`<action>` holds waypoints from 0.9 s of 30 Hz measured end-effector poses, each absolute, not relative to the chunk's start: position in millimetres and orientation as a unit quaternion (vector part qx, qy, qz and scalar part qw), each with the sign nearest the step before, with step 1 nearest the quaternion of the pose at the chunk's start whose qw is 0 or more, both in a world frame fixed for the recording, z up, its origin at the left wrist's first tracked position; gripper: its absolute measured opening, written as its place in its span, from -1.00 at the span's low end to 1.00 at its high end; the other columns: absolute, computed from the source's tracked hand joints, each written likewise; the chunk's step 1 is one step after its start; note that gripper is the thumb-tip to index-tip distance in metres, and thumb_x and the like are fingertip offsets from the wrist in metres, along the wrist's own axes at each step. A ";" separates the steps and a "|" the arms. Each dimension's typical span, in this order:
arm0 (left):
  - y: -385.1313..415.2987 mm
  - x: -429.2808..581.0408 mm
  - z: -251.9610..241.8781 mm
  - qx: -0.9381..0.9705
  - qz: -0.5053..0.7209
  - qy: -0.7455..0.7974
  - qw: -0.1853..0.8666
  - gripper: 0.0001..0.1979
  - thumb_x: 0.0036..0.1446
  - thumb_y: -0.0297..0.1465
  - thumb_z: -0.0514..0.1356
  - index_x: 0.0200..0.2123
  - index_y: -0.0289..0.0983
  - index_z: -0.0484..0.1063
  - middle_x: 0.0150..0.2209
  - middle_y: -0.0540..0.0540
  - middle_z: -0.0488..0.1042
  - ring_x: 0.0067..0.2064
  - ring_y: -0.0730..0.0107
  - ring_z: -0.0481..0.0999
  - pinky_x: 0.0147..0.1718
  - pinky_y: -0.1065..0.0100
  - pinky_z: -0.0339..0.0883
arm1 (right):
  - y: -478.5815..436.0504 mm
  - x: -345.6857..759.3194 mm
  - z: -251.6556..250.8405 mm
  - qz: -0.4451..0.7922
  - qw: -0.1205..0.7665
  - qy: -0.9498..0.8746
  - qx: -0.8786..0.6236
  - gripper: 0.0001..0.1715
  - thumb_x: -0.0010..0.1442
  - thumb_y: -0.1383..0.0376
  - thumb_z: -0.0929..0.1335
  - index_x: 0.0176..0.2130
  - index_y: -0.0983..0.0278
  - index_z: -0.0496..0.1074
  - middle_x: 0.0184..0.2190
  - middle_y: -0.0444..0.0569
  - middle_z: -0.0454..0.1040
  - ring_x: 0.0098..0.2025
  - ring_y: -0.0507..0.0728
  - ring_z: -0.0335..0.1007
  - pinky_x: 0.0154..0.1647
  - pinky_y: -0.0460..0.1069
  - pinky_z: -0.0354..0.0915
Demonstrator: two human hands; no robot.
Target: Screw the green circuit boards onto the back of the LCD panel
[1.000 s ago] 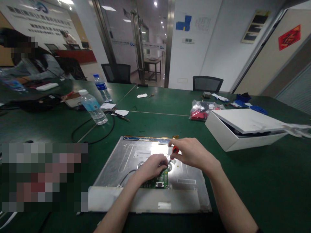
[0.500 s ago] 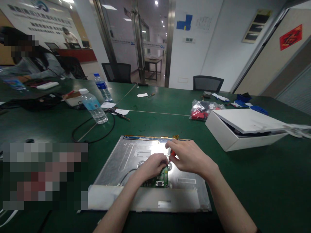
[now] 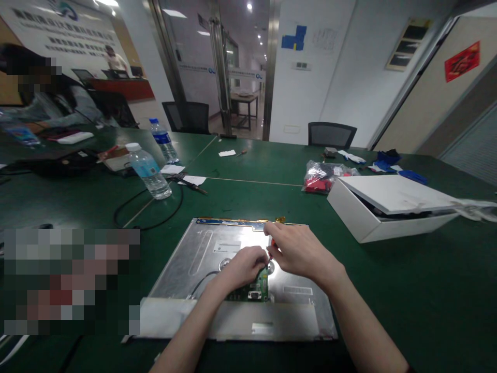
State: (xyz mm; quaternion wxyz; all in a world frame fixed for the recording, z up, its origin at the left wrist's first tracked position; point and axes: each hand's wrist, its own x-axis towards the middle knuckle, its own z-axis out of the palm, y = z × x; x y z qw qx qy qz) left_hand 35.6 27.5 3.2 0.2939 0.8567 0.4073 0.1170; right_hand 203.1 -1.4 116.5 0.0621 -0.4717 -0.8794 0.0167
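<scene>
A flat metal-backed display panel [image 3: 174, 272] lies on the green table, with a green circuit board [image 3: 263, 284] near its middle. My right hand [image 3: 298, 252] is closed around a red-handled screwdriver [image 3: 273, 243], mostly hidden by the fingers. Its lower end points down toward the board's upper right corner. Close beside that end, my left hand [image 3: 246, 263] has its fingers pinched together over the board; whatever lies between them is hidden. A thin black cable [image 3: 204, 281] runs left from the board, and a blue circuit strip [image 3: 229, 223] lines the panel's far edge.
At the right stands a white box [image 3: 392, 228], with a plastic bag holding red items [image 3: 320, 181] behind it. Two water bottles [image 3: 149, 173] and a looped black cable [image 3: 180, 204] are at the left. A person [image 3: 58, 103] sits at the far left.
The right hand has turned slightly around the screwdriver, and less of the red handle shows. The left hand stays in place over the board.
</scene>
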 end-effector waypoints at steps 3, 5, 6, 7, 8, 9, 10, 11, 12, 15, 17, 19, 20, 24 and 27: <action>27.3 35.3 3.7 0.856 0.112 0.414 0.289 -0.84 0.05 -0.55 0.09 -0.40 -0.29 0.47 -0.35 -0.09 0.53 -0.28 0.29 0.48 -0.28 0.39 0.27 | 1.3 203.1 116.1 -0.001 0.041 -0.862 -0.505 -0.82 0.23 0.24 0.29 -0.16 0.27 0.30 -0.37 -0.02 0.53 -0.36 0.15 0.45 -0.50 -0.04 0.00; 27.9 34.8 2.2 0.858 0.111 0.412 0.286 -0.84 0.05 -0.55 0.10 -0.40 -0.29 0.47 -0.35 -0.08 0.53 -0.28 0.30 0.48 -0.29 0.40 0.26 | 0.6 204.7 117.7 0.012 0.041 -0.863 -0.503 -0.80 0.24 0.19 0.29 -0.19 0.27 0.32 -0.36 -0.01 0.53 -0.35 0.14 0.45 -0.48 -0.04 0.03; 28.4 34.6 1.1 0.858 0.112 0.411 0.286 -0.85 0.05 -0.56 0.10 -0.38 -0.30 0.47 -0.34 -0.09 0.53 -0.28 0.30 0.48 -0.29 0.40 0.26 | -0.4 205.6 118.8 0.025 0.050 -0.870 -0.490 -0.80 0.23 0.19 0.29 -0.20 0.27 0.32 -0.34 -0.01 0.53 -0.34 0.13 0.44 -0.47 -0.04 0.04; 28.8 34.4 -0.1 0.859 0.112 0.409 0.287 -0.85 0.05 -0.56 0.10 -0.37 -0.30 0.47 -0.33 -0.09 0.53 -0.27 0.29 0.48 -0.28 0.39 0.26 | -1.6 206.3 119.7 0.039 0.062 -0.878 -0.472 -0.82 0.22 0.21 0.29 -0.20 0.27 0.31 -0.30 -0.02 0.52 -0.32 0.13 0.43 -0.47 -0.04 0.05; 29.1 34.4 -1.1 0.859 0.112 0.409 0.287 -0.85 0.06 -0.55 0.10 -0.37 -0.30 0.46 -0.32 -0.10 0.53 -0.26 0.29 0.48 -0.28 0.39 0.26 | -2.8 206.7 120.3 0.051 0.072 -0.886 -0.456 -0.82 0.20 0.24 0.29 -0.19 0.27 0.30 -0.27 -0.02 0.51 -0.31 0.12 0.43 -0.47 -0.05 0.05; 29.4 34.4 -1.7 0.858 0.111 0.410 0.289 -0.85 0.06 -0.55 0.09 -0.36 -0.30 0.46 -0.31 -0.10 0.53 -0.25 0.28 0.48 -0.27 0.39 0.26 | -3.6 206.8 120.5 0.057 0.079 -0.890 -0.445 -0.82 0.17 0.28 0.29 -0.18 0.27 0.29 -0.25 -0.02 0.50 -0.30 0.11 0.42 -0.48 -0.05 0.04; 29.5 34.5 -2.0 0.858 0.110 0.411 0.290 -0.85 0.07 -0.55 0.09 -0.37 -0.30 0.46 -0.30 -0.11 0.54 -0.24 0.27 0.48 -0.27 0.38 0.27 | -3.9 206.5 120.1 0.057 0.081 -0.892 -0.441 -0.81 0.15 0.32 0.28 -0.17 0.27 0.28 -0.23 -0.02 0.50 -0.30 0.11 0.42 -0.49 -0.04 0.03; 29.4 34.7 -1.8 0.857 0.110 0.411 0.291 -0.84 0.07 -0.55 0.09 -0.37 -0.30 0.47 -0.30 -0.11 0.54 -0.24 0.27 0.48 -0.26 0.38 0.27 | -3.7 206.0 119.4 0.052 0.079 -0.891 -0.445 -0.79 0.14 0.36 0.27 -0.16 0.27 0.27 -0.23 -0.02 0.50 -0.30 0.11 0.41 -0.50 -0.04 0.01; 29.2 34.9 -1.1 0.857 0.110 0.409 0.292 -0.84 0.07 -0.55 0.09 -0.36 -0.30 0.47 -0.30 -0.10 0.53 -0.24 0.27 0.48 -0.26 0.38 0.27 | -2.9 205.3 118.3 0.046 0.075 -0.887 -0.453 -0.78 0.15 0.38 0.26 -0.14 0.27 0.27 -0.23 -0.02 0.50 -0.31 0.11 0.42 -0.50 -0.04 0.00; 28.2 35.5 2.1 0.860 0.109 0.406 0.290 -0.83 0.07 -0.55 0.08 -0.39 -0.29 0.47 -0.33 -0.09 0.52 -0.26 0.29 0.47 -0.27 0.40 0.27 | 0.8 204.5 116.0 0.027 0.055 -0.873 -0.485 -0.80 0.22 0.31 0.26 -0.11 0.27 0.27 -0.28 -0.01 0.53 -0.32 0.13 0.43 -0.48 -0.04 0.01; 27.6 35.6 3.5 0.860 0.109 0.406 0.288 -0.84 0.06 -0.55 0.08 -0.39 -0.29 0.47 -0.34 -0.08 0.52 -0.27 0.30 0.47 -0.29 0.40 0.26 | 1.9 205.5 116.4 0.028 0.043 -0.868 -0.493 -0.77 0.25 0.22 0.27 -0.11 0.26 0.28 -0.31 -0.01 0.54 -0.32 0.16 0.44 -0.47 -0.04 0.04; 27.2 35.5 3.0 0.859 0.114 0.408 0.286 -0.84 0.06 -0.55 0.09 -0.37 -0.28 0.47 -0.34 -0.08 0.52 -0.27 0.30 0.47 -0.29 0.40 0.26 | 0.7 207.3 118.0 0.042 0.050 -0.874 -0.481 -0.75 0.23 0.19 0.28 -0.11 0.26 0.28 -0.29 -0.01 0.53 -0.29 0.16 0.44 -0.45 -0.03 0.06; 27.2 35.4 2.3 0.858 0.116 0.411 0.285 -0.84 0.06 -0.55 0.09 -0.37 -0.29 0.46 -0.34 -0.08 0.52 -0.26 0.29 0.47 -0.29 0.39 0.26 | -0.5 208.1 118.9 0.051 0.058 -0.879 -0.470 -0.75 0.21 0.22 0.29 -0.11 0.25 0.28 -0.26 -0.01 0.52 -0.28 0.16 0.44 -0.45 -0.03 0.06; 27.4 35.6 -0.4 0.856 0.114 0.414 0.288 -0.84 0.07 -0.55 0.08 -0.39 -0.29 0.46 -0.32 -0.10 0.54 -0.25 0.28 0.47 -0.27 0.39 0.27 | -4.4 208.0 119.7 0.062 0.069 -0.889 -0.448 -0.71 0.11 0.37 0.27 -0.11 0.26 0.23 -0.22 0.00 0.49 -0.30 0.13 0.42 -0.48 -0.05 0.04; 27.2 36.0 1.4 0.857 0.113 0.410 0.290 -0.83 0.05 -0.56 0.08 -0.38 -0.28 0.46 -0.31 -0.09 0.54 -0.23 0.28 0.47 -0.25 0.39 0.28 | -2.2 205.6 117.6 0.045 0.060 -0.881 -0.467 -0.73 0.17 0.34 0.27 -0.09 0.26 0.22 -0.25 0.01 0.52 -0.30 0.15 0.44 -0.49 -0.05 0.05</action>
